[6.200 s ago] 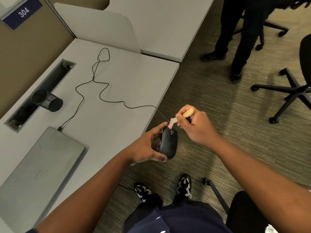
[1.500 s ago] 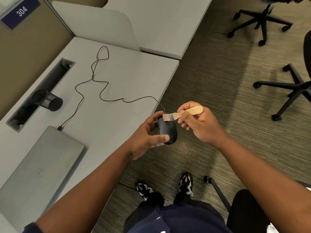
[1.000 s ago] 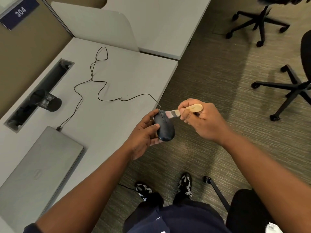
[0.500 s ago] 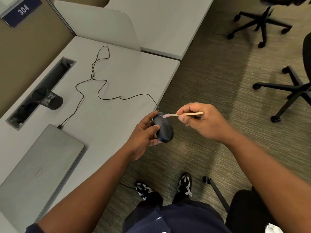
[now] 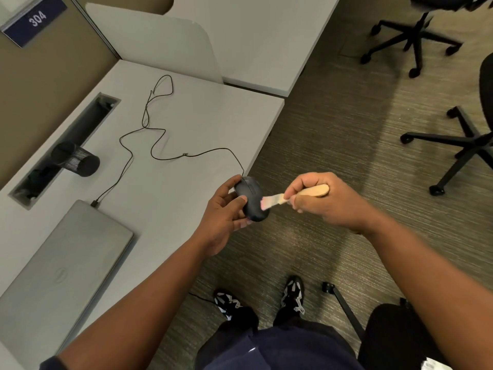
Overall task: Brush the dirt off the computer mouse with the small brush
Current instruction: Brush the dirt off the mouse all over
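Observation:
My left hand [image 5: 222, 217] holds a black wired computer mouse [image 5: 251, 201] in the air just past the desk's right edge, thumb on its left side and fingers under it. My right hand [image 5: 324, 200] grips the wooden handle of a small brush [image 5: 293, 195]. The brush's pale bristles touch the right side of the mouse's back. The mouse's thin black cable [image 5: 160, 145] trails in loops over the desk to a closed silver laptop [image 5: 58, 265].
On the grey desk [image 5: 186, 116] a black mesh pen cup [image 5: 77, 160] lies beside a cable trough [image 5: 64, 145]. Office chair bases [image 5: 458, 148] stand on the carpet to the right. My shoes [image 5: 292, 292] are below the hands.
The brush has moved from the mouse's front end down to the right side of its back. The brush now shows its flat face. My left hand has turned the mouse slightly.

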Available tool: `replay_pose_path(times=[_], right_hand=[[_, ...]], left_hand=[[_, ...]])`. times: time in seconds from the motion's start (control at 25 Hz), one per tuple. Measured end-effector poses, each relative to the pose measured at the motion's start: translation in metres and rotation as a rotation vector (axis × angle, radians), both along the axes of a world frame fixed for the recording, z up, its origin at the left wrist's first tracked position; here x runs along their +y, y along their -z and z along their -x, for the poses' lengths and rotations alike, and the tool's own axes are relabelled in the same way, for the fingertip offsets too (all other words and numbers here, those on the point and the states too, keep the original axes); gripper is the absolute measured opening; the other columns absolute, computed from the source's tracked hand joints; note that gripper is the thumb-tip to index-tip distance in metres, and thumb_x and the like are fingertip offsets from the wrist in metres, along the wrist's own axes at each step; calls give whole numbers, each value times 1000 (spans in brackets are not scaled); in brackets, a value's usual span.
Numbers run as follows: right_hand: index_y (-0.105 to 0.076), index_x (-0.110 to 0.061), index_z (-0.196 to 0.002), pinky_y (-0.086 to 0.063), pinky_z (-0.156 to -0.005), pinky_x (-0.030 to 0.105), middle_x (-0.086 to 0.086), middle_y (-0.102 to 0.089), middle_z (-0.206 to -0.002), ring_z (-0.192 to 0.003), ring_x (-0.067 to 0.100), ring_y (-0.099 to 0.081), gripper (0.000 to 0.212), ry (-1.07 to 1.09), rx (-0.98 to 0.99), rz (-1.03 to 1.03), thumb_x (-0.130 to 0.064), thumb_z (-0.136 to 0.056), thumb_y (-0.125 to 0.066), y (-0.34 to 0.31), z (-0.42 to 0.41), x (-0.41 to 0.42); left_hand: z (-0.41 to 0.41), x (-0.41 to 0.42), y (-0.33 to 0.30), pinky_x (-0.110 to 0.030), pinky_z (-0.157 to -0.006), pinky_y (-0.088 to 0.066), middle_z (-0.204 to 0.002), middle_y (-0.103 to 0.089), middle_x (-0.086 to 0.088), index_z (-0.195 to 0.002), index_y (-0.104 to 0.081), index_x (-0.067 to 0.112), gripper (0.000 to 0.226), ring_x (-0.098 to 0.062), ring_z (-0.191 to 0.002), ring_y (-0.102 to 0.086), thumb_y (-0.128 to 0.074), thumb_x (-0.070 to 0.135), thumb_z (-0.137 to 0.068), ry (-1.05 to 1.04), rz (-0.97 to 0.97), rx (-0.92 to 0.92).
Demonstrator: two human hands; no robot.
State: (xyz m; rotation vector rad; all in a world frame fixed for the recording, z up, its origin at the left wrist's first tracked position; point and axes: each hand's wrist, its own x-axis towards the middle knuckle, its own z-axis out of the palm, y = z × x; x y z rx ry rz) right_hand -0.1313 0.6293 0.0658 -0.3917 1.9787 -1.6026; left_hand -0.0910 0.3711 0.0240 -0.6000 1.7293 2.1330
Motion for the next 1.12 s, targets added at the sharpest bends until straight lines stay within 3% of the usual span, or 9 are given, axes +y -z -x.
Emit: replay_pose_path(times=[0.08, 0.2, 0.36, 0.44, 0.8, 0.96, 1.12], right_hand=[[-77, -20, -97, -37, -55, 36, 25, -66, -82, -65, 25, -50, 11, 18, -7, 75, -15, -94, -68, -2, -4, -9], [-77, -21, -98, -35, -50, 29, 12, -62, -75, -61, 19, -47, 16, -24, -25, 38, -10, -97, -66, 2, -12, -19], [-79, -22, -95, -38, -61, 42, 29, -63, -83, -72, 29, -50, 19, 38, -56, 54, -10, -94, -65, 3, -14, -14], [-80, -22, -92, -40, -70, 46, 34, -65, -92, -78, 32, -54, 17, 80, -54, 67, -14, -87, -65, 1, -11, -10], [-79, -23, -92, -46, -70, 46, 25, -70, -88, -74, 27, -59, 22, 150, -31, -25, -8, -86, -64, 12, 1, 9], [-74, -20, -100, -60, -66, 32, 15, -76, -87, -73, 23, -70, 23, 247, -89, 110, -2, -87, -68, 14, 2, 7], [-75, -14, -95, -59, -58, 27, 19, -77, -87, -69, 21, -72, 13, 205, -160, 243, -5, -88, -69, 11, -10, -9]], left_hand=[[4, 2, -3, -38, -80, -64, -136, -64, -11, -148, -54, 32, 48, -40, -115, -72, -56, 6, -108, -7, 12, -5], [7, 9, -5, -33, -72, -62, -136, -62, -19, -145, -55, 33, 46, -47, -113, -71, -58, 7, -107, -44, -7, -13], [8, 12, -7, -31, -66, -62, -133, -61, -18, -146, -55, 28, 46, -35, -98, -78, -58, 5, -106, -103, -87, -12], [9, 13, -8, -33, -66, -63, -138, -61, -18, -145, -55, 26, 46, -35, -101, -78, -58, 3, -106, -130, -139, -22], [4, 15, -5, -36, -71, -66, -140, -62, -19, -144, -55, 25, 46, -39, -108, -76, -59, 2, -104, -160, -180, -72], [7, 14, -9, -34, -68, -65, -140, -62, -18, -144, -56, 27, 47, -40, -107, -76, -59, 3, -105, -167, -169, -72], [5, 15, -11, -33, -68, -65, -139, -59, -16, -145, -54, 29, 48, -38, -106, -77, -60, 4, -105, -190, -148, -64]])
